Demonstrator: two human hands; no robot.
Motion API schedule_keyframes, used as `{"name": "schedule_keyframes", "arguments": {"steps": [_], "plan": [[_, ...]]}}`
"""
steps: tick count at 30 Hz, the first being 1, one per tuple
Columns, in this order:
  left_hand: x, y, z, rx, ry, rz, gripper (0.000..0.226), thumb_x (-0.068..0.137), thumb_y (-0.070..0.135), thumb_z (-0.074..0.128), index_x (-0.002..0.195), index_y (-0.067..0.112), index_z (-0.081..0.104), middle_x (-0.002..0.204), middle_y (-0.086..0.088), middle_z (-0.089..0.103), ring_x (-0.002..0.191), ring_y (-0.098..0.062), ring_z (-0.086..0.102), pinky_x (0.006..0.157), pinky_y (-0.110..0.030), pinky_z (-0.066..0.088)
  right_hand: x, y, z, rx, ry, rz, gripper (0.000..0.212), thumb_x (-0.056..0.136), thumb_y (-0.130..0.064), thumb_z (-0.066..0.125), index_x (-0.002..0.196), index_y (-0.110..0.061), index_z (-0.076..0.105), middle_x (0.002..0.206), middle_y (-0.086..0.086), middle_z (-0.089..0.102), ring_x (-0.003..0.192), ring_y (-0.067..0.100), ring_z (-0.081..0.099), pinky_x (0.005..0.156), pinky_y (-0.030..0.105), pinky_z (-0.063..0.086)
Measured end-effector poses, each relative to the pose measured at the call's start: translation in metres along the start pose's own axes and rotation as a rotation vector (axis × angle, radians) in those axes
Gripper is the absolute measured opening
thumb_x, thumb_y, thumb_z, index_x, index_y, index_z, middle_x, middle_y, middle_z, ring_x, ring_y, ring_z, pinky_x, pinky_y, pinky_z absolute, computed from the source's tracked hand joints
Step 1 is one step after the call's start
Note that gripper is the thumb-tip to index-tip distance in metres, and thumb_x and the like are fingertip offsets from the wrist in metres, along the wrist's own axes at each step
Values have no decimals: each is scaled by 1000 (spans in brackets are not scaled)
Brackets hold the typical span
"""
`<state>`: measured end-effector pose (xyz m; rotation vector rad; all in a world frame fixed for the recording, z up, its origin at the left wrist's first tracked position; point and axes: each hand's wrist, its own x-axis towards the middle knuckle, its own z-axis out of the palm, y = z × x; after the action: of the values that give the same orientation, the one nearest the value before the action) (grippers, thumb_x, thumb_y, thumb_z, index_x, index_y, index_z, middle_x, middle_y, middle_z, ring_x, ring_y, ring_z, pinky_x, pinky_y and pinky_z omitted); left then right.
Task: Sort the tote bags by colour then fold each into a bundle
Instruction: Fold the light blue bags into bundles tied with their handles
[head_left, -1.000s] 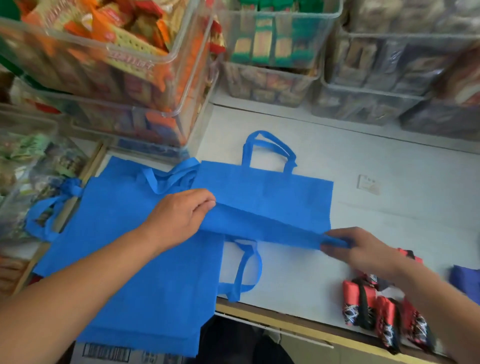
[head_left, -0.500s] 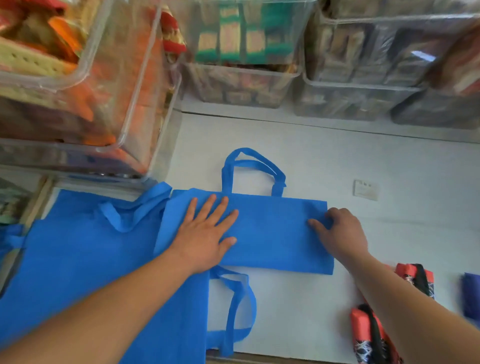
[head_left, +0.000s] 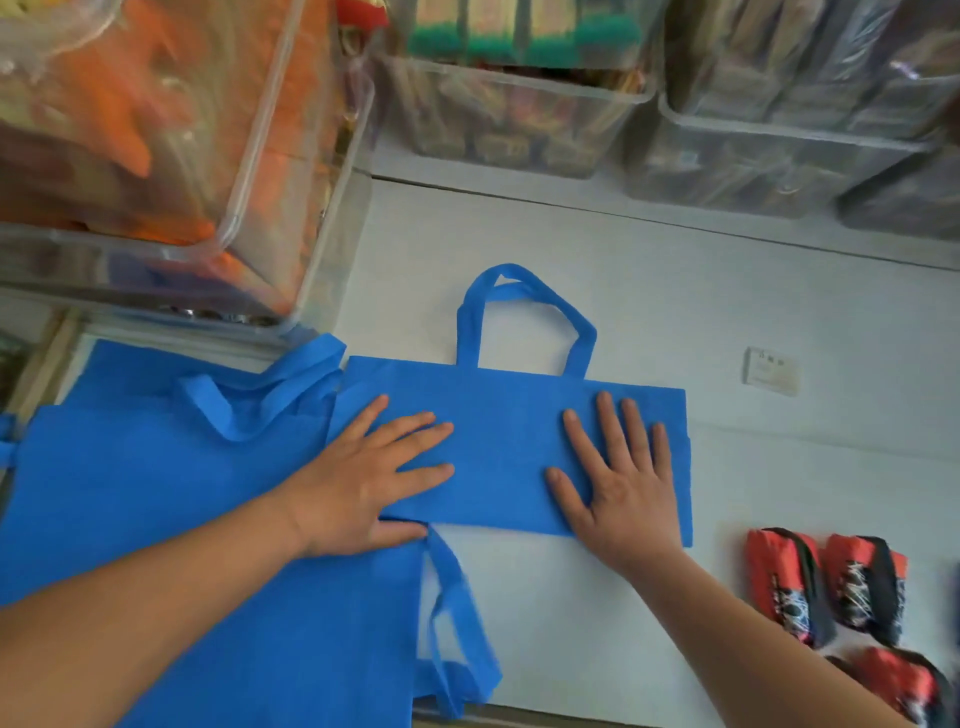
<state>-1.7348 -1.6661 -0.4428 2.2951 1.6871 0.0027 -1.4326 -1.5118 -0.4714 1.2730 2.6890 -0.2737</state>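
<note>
White tabletop fills the middle and right of the frame, with bare room above the work up to a row of clear bins along the top edge, and more bare surface between the work and the lower edge. A large clear bin of orange packets crowds the upper left, its corner just beside the bags. At centre lies a blue tote bag, folded into a wide band, its handles looping toward the top. The left hand lies flat with fingers spread on the band's left end, and the right hand lies flat with fingers straight on its right part; neither grips anything. The band's left end overlaps a pile of blue bags that covers the lower left, with a loose handle hanging out near the bottom edge. Red bundles with black straps sit at the lower right, apart from the band. A small white card lies at right; its writing is too blurred to read.
</note>
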Motion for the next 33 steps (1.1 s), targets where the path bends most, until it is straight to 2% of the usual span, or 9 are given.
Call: {"name": "schedule_keyframes", "arguments": {"steps": [3,6,8,11,13,15,19,26,33], "plan": [[-9,2,-4,29,134,67,41,100,49,47,118,22,73,139,-3,65,131,-29,60,101,-62,51,-1,0,-6,44,-66,10,74,95,-78,20,161,-47,10,172,-4,0,158,22,-9,126,53,-3],[-4,9,-31,-207,33,-113,76,102,69,13,119,25,73,132,6,69,129,-18,62,102,-53,54,0,7,-30,301,-178,-52,80,82,-92,31,153,-55,32,171,-15,-1,157,15,-13,126,49,-10],[5,9,-55,-340,-191,-289,85,91,82,5,117,27,65,125,9,68,121,-15,62,102,-42,51,-7,22,-54,324,-234,-161,81,73,-96,41,140,-52,55,168,-17,17,158,15,8,127,48,8],[28,-2,-79,-287,-313,-370,44,104,61,30,93,25,52,90,3,62,89,-23,58,81,-40,47,-6,52,-87,321,-223,-138,67,77,-93,42,114,-47,72,152,-18,50,136,2,50,105,29,45],[42,-11,-84,-250,-320,-467,40,105,58,36,87,24,48,79,3,54,80,-23,53,72,-38,41,8,64,-103,463,-152,13,38,81,-77,58,95,-45,73,138,-16,62,124,0,59,93,25,47],[54,-20,-79,-110,-295,-526,39,104,59,38,89,25,48,80,5,52,80,-23,52,70,-37,40,30,72,-106,581,-113,179,17,80,-57,76,89,-44,69,127,-20,66,109,6,64,85,23,44],[59,-27,-39,175,79,-387,34,98,48,57,102,16,66,94,-4,63,87,-30,60,66,-41,46,62,74,-89,560,-49,355,24,79,-52,81,93,-35,70,108,-15,65,98,13,58,78,31,44],[50,-20,10,111,215,-511,57,94,57,36,126,17,63,106,-3,56,95,-28,51,82,-44,41,67,69,-32,340,234,271,35,85,-46,77,101,-16,66,102,2,53,94,29,47,86,42,43],[57,-25,3,66,303,-439,44,93,53,46,103,15,65,107,0,58,96,-25,54,86,-37,32,78,67,-60,401,144,184,31,92,-38,71,87,-13,53,100,1,53,86,28,52,76,36,42]]}}
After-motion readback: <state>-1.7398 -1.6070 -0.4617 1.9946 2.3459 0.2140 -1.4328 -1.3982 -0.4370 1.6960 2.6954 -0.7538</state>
